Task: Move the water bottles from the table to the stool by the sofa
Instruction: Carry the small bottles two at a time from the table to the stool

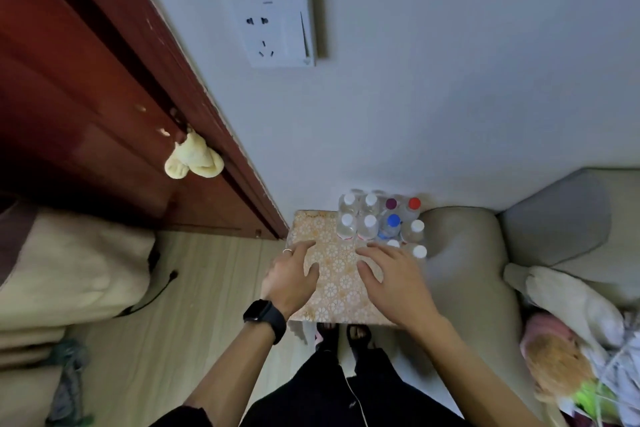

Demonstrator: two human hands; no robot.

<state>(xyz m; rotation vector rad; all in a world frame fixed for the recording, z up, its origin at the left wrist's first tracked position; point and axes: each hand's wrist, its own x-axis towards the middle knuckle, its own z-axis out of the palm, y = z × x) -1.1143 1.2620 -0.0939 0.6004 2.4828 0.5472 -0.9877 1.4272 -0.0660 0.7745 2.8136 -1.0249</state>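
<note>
Head view: a pale wall (pixel 450 80) with a socket plate (pixel 273 28) fills the background, a red-brown door (pixel 86 97) runs down the left, and a beige sofa (pixel 460 253) sits on the right. The stool (pixel 337 274), topped with a floral pattern, stands pressed against the sofa's arm.

The water bottles (pixel 370 227) stand upright on the stool's far right part in a tight cluster. You can count about 10 caps, most of them white, with 1 blue, 1 red and 1 purple. The table is out of view.

Your left hand (pixel 294 274), with a wristwatch (pixel 265 317) behind it, and your right hand (pixel 391 277) lie flat over the bare part of the top. The fingers of both are spread and hold nothing. Whether the palms touch the surface cannot be told.

The risks, as I judge them:
- Your right fingertips sit just beside the nearest white-capped bottle (pixel 419 251). A careless sweep there could tip it into its neighbours, and the pack is tight enough for 1 fall to carry several.
- That bottle stands at the edge by the sofa, so it could drop into the gap.
- Leaning your weight on the near side might rock the stool.
</note>
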